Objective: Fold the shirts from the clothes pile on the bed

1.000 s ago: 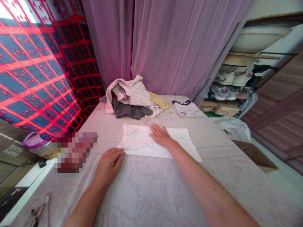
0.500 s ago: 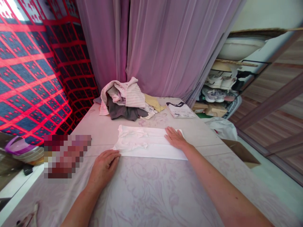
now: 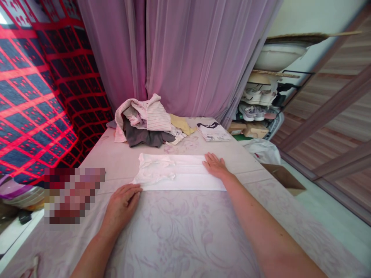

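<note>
A white top (image 3: 185, 182), which looks sleeveless, lies folded into a long strip across the bed, with crumpled, frilly edges toward its left end. My left hand (image 3: 124, 204) is at its near left corner, fingers and thumb closed together on the fabric edge. Toward the right end, my right hand (image 3: 215, 166) rests flat on the cloth with the fingers a little apart. Part of the strip's right end is hidden beneath my right hand and forearm.
Behind the strip is a heap of crumpled clothes (image 3: 145, 125). A folded printed shirt (image 3: 216, 133) lies to its right. Purple curtains (image 3: 185, 58) hang at the back. Beyond the bed's right edge are a shoe rack (image 3: 257, 96) and a cardboard box (image 3: 282, 177). A blurred patch covers something at left.
The view has turned slightly to the right. My right hand has slid a little toward the right end of the white top, while my left hand stays at the corner.
</note>
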`<state>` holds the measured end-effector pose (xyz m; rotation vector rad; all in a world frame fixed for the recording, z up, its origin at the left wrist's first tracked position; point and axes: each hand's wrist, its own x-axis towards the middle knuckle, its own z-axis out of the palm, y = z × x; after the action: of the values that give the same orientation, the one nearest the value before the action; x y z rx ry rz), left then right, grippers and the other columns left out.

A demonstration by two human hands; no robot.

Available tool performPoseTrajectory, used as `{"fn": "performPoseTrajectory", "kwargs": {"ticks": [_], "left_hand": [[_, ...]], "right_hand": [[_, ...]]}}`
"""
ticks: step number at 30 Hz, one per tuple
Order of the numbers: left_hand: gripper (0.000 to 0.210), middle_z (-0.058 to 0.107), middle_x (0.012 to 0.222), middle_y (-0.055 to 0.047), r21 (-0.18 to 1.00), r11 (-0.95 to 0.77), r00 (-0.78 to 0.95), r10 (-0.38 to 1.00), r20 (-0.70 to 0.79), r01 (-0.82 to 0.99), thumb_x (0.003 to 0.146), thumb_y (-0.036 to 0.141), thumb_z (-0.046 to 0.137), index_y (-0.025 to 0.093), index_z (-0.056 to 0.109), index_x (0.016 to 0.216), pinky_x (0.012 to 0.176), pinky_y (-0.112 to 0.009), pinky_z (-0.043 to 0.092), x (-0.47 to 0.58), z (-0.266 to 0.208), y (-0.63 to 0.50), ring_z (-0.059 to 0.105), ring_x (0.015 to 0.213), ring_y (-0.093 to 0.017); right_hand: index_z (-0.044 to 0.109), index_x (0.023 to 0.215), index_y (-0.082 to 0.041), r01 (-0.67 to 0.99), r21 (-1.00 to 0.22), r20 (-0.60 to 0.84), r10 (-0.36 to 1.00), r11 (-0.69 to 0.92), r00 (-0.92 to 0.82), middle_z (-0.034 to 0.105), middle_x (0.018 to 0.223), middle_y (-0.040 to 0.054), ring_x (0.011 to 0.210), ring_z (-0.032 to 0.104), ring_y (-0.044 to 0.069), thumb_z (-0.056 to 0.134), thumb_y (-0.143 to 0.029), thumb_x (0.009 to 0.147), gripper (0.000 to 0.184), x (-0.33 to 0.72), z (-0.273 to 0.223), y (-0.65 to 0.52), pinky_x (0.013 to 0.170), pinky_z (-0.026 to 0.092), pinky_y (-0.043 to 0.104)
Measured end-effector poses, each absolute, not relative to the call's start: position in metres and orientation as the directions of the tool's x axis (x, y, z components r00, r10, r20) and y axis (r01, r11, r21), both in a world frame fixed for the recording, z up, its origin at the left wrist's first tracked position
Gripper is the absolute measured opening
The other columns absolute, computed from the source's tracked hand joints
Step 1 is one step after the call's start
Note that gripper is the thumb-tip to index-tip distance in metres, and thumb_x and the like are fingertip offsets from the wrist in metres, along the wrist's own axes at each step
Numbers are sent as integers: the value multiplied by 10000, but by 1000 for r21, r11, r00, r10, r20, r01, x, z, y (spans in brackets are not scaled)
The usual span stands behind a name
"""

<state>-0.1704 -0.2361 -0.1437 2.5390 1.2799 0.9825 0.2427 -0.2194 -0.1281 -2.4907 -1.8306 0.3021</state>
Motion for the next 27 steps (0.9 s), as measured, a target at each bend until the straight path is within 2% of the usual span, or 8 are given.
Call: {"fn": "performPoseTrajectory", "kwargs": {"ticks": [5,8,11,14,17,22,24,27], "left_hand": [[267,728,958,-27,386,-643,432,747,505,661,873,363,460,244,698,894,857,-380,526,-171,-143,-235,645,935,-203],[263,731,942,-25,374,-658,433,730,528,653,872,365,464,244,696,897,851,-377,531,-171,-143,-234,652,916,-200],[259,731,931,-24,376,-653,417,731,541,657,873,371,468,240,689,898,845,-368,536,-172,-143,-234,659,895,-196],[263,731,910,-26,386,-642,396,738,547,662,874,379,464,233,682,904,831,-348,543,-172,-142,-234,666,873,-191],[270,731,890,-25,379,-639,394,738,547,670,871,391,466,232,681,906,822,-338,548,-173,-142,-233,671,856,-189],[279,733,883,-19,373,-634,395,741,543,678,863,411,463,241,682,897,826,-328,547,-175,-143,-232,675,848,-186],[285,733,878,-18,379,-625,382,747,544,683,860,419,459,243,679,895,824,-327,547,-175,-142,-232,676,842,-187],[287,731,869,-22,381,-606,357,756,549,698,861,419,448,244,672,894,820,-334,546,-175,-141,-233,677,832,-191]], "right_hand": [[497,1333,-193,794,-444,187,824,-415,535,449,1431,79,1330,371,218,216,-358,929,519,265,-135,-233,1107,246,465],[574,1248,-148,701,-538,229,719,-468,656,594,1272,121,1191,520,221,171,-344,921,555,278,-143,-255,1015,389,388],[594,1220,-162,730,-559,302,723,-393,621,615,1243,113,1162,541,218,213,-363,917,527,275,-144,-275,997,402,383],[523,1305,-212,891,-393,423,815,-229,396,499,1388,90,1303,406,228,275,-353,924,476,249,-135,-281,1093,243,483],[357,1428,-219,974,-210,318,936,-87,152,313,1512,70,1399,235,205,256,-382,944,521,212,-124,-276,1136,84,488],[281,1463,-194,984,-175,-90,996,-45,29,212,1548,62,1423,158,201,184,-502,939,615,183,-118,-263,1140,64,487],[268,1467,-191,982,-180,-111,993,-60,40,208,1549,61,1424,153,193,161,-496,942,617,184,-115,-263,1141,51,486],[239,1477,-189,981,-173,-7,996,-93,93,183,1555,59,1431,117,172,152,-466,949,602,186,-112,-268,1145,5,468]]}}
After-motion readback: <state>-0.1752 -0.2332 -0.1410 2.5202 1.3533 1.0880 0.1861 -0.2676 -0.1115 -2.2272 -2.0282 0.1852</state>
